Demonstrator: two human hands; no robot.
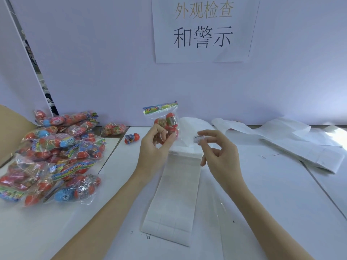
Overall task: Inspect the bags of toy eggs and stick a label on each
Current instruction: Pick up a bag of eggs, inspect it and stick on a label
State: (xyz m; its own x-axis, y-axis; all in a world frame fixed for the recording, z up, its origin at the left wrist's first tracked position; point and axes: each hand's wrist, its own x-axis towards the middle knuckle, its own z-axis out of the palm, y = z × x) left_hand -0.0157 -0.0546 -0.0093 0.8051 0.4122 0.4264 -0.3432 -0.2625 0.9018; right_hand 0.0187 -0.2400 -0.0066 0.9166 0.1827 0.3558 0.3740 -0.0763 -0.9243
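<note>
My left hand (155, 145) holds a clear bag of red toy eggs (168, 121) upright above the table, fingers curled round its lower part; the bag's colourful header points up. My right hand (217, 149) pinches a small white warning label (199, 139) between thumb and forefinger, just right of the bag and apart from it. A long strip of white label backing paper (174, 194) lies on the table beneath both hands.
A pile of several bagged toy eggs (56, 154) lies at the left beside a cardboard flap (11, 128). One loose red egg (132, 138) and one bag (113, 129) sit near the back wall. Used backing sheets (300, 145) lie at the right.
</note>
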